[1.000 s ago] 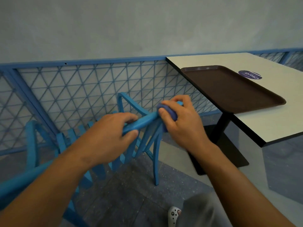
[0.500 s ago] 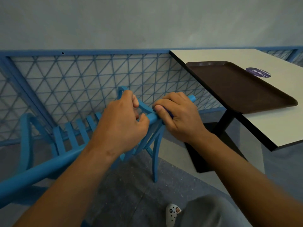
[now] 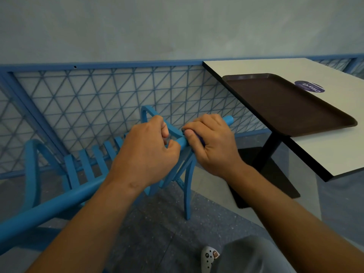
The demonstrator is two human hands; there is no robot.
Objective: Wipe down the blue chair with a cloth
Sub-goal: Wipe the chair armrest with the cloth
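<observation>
My left hand (image 3: 146, 154) grips the blue chair's (image 3: 82, 170) stiff, smooth rail at 9 o'clock of my right hand (image 3: 211, 143) — which clasps the soft cloth (image 3: 199, 139) round it — light enough to tip.

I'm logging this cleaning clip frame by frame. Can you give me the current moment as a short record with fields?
left hand: grips the blue chair's leg
right hand: wraps the leg near its free end, pressing a dark blue cloth against it
chair: tipped, leg pointing up toward the table
table: white top, to the right
tray: brown, on the table
background: blue lattice railing
</observation>
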